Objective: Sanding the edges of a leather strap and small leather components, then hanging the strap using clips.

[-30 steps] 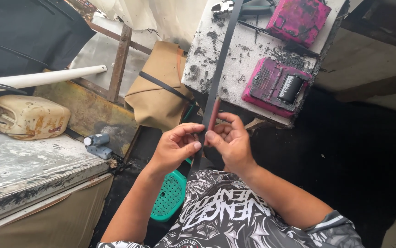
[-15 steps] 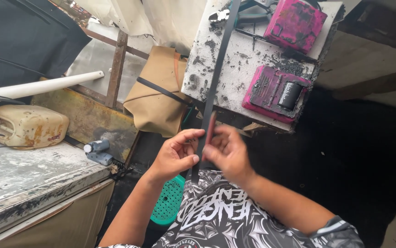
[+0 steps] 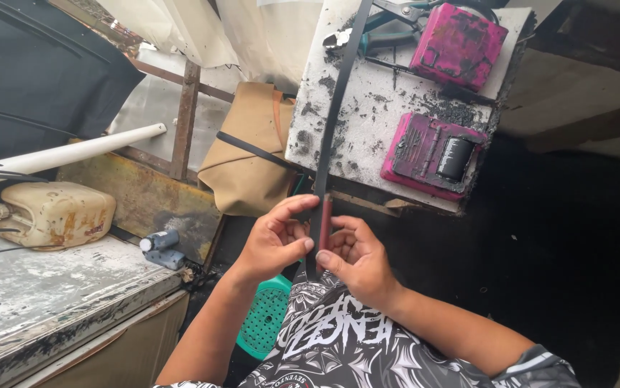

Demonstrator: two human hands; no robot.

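Strip (image 3: 331, 108) end hidden behind hands (image 3: 317, 248)

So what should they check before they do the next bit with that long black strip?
1. Both hands on the strip: ok. The left hand and right hand pinch the black strip from either side.
2. Strip free along its length: ok. It runs straight up over the white board, nothing lying on it.
3. The reddish piece lined up against the strip: cannot tell, fingers hide the lower end.
4. Tools within reach: ok. Pliers lie at the board's far end.
5. Pink trays clear of the strip: ok, they sit off to the side.
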